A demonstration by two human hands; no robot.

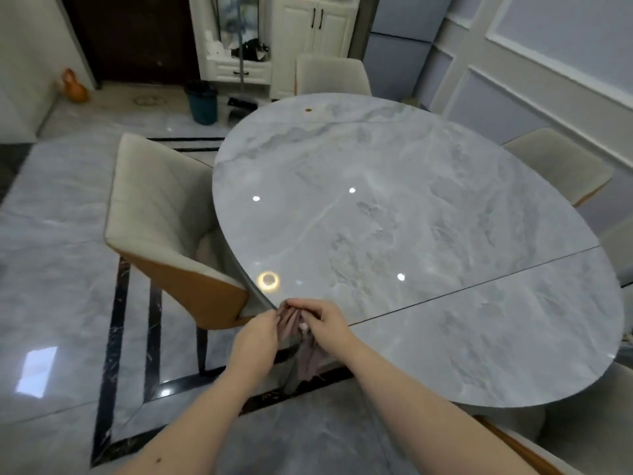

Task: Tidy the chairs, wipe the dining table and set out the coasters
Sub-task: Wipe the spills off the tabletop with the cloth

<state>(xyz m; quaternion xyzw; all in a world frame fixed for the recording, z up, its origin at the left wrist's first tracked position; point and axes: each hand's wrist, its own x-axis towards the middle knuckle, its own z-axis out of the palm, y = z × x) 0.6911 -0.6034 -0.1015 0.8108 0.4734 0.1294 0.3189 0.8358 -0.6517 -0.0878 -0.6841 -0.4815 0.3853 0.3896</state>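
left hand [257,334]: we see it at the counter's near-left edge, fingers pinching the upper fold of the cloth.
right hand [324,323]: its fingers curl around the same cloth from the other side, just beside the left hand.
cloth [308,358]: pinkish, bunched between our hands, its lower part hanging below the counter's rim.
counter [411,217]: oval grey marble top, a seam crossing its near part, a small brown spot [308,110] by the far edge.
left chair [164,214]: beige with an orange back, tucked against the counter's left edge.
far chair [330,75]: at the far edge.
right chair [558,162]: at the right edge.
bin [202,105]: teal, on the floor beyond.
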